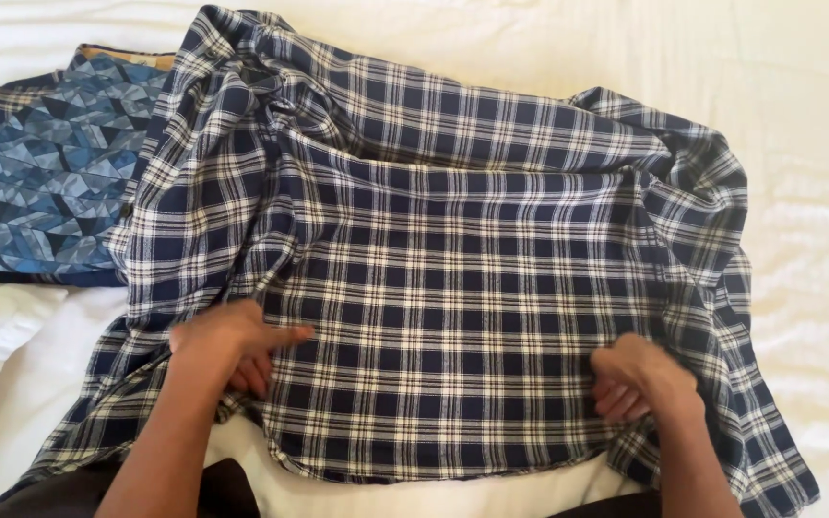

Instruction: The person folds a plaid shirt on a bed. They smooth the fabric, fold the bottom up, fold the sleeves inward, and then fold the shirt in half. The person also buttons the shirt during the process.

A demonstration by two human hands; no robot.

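Note:
A navy and white plaid shirt (453,249) lies spread across a white bed, back side up, with rumpled folds along its left and right sides. My left hand (227,345) grips the shirt's cloth near its lower left, thumb laid flat on the fabric. At the lower right, my right hand (640,379) is closed on a bunch of the same cloth. Both hands sit a little above the shirt's bottom hem.
A folded blue cloth with a triangle pattern (45,177) lies at the left, partly under the shirt's edge. The white bedsheet (817,144) surrounds everything. Dark fabric (227,484) shows at the bottom edge between my forearms.

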